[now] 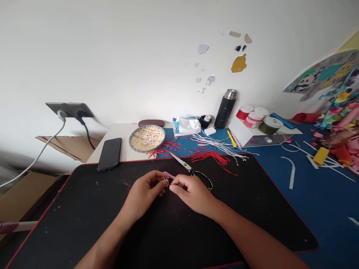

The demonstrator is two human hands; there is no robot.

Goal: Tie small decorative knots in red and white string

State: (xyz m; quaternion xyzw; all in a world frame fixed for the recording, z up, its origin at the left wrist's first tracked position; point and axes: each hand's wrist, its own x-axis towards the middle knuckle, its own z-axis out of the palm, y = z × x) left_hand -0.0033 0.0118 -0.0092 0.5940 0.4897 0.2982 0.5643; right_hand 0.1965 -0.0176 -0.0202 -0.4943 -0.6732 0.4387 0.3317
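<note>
Small cord knot (166, 181) sits right between your fingertips, just above the middle of the black desk mat (84, 224), with a slim pink strip (169, 174) running off it. At this size, you can't tell whether the strip is cord or part of a tool. Your left hand (143, 192) and right hand (193, 194) are close together, their fingertips pinching in on the knot from either side. Work this small goes best with short fingertip moves, a firm pinch and steady forearms, so keep your hold tight enough that the piece can't slip.

Just past your right hand, a pair of steel scissors (183, 164) lies with its black loop handles (204, 180) near your knuckles. Beyond them, red cords (213, 158) and white cords (218, 145) spill across the far edge of the mat. To your left lie a black smartphone (110, 154) and a woven bamboo tray (147, 127). Farther back stand a tissue box (185, 126), a black thermos (226, 108) and red-lidded jars (254, 117), with a wall socket (68, 109) off to the left.
</note>
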